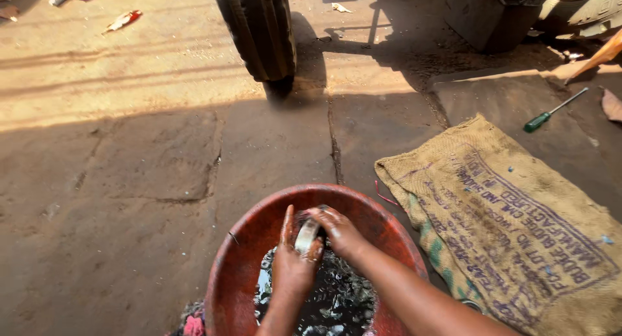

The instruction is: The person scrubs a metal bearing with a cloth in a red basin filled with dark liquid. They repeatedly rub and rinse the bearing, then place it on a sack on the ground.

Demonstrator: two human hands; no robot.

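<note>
A red round basin [241, 258] sits on the ground in front of me, with dark oily liquid [337, 297] in its bottom. Both my hands are inside it, wet and grimy. My left hand [293, 265] grips a small shiny metal ring-shaped part [306, 235] from below. My right hand [341, 233] closes over the same part from the right, fingers on its top edge. The part is held just above the liquid.
A folded burlap sack [512, 226] with printed lettering lies to the right of the basin. A green-handled screwdriver [552, 111] rests on the stone beyond it. A vehicle tyre [258, 31] stands ahead, a dark metal box [492, 15] at far right. Litter scraps [122, 20] lie far left.
</note>
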